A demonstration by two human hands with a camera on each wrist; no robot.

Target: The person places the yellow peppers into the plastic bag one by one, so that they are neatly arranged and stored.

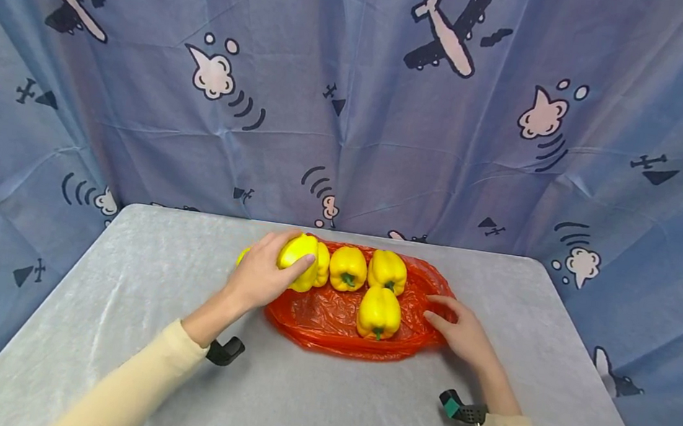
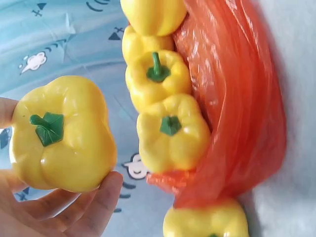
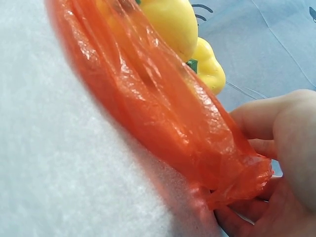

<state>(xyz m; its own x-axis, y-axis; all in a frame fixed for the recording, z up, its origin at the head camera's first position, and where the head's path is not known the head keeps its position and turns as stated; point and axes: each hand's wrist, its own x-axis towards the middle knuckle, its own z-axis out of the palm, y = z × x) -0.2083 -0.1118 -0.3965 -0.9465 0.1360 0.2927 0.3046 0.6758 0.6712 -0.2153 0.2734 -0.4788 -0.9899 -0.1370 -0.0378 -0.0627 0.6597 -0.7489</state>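
My left hand (image 1: 262, 271) holds a yellow bell pepper (image 2: 64, 133) with a green stem, raised above the left end of a red plastic bag (image 1: 327, 313). Fingers and thumb curl round its sides. The bag lies spread with its rim rolled back, and several yellow bell peppers (image 1: 348, 269) sit in it, most in a row along the far side and one nearer the front (image 1: 380, 313). At the bag's right end, my right hand (image 1: 461, 332) grips the crumpled rim (image 3: 242, 182), thumb and fingers on either side of the film.
Another yellow bell pepper (image 2: 205, 221) lies on the table just past the bag's left end, mostly hidden by my left hand in the head view. The grey-white table (image 1: 339, 416) ends at a blue curtain (image 1: 357, 99) printed with airplanes.
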